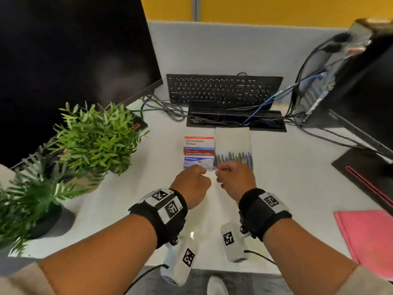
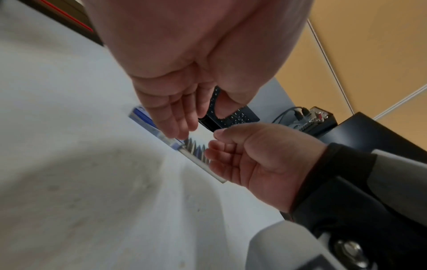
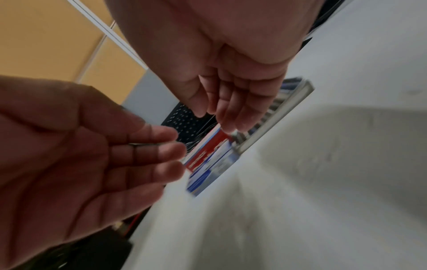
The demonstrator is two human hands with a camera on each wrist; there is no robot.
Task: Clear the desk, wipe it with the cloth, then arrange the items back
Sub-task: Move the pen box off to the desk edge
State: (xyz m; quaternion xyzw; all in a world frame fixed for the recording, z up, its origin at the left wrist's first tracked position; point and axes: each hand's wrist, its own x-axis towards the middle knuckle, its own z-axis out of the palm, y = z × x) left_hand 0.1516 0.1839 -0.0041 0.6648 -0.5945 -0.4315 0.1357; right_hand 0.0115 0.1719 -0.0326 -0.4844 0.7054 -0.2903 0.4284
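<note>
An office cubicle: grey partition (image 1: 234, 45) at upper centre, monitor (image 1: 70, 60) upper left, keyboard (image 1: 223, 90) centre, computer tower (image 1: 350, 77) right.

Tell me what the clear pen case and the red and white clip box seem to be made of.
The clear pen case looks like glossy transparent plastic: the pens show through and its top reflects light. The red and white clip box looks like printed cardboard, matte with sharp folded edges, though blur leaves that unsure.

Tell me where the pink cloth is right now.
In the head view the pink cloth lies on the desk at the near right edge, right of the right hand and just in front of the black monitor base.
</note>
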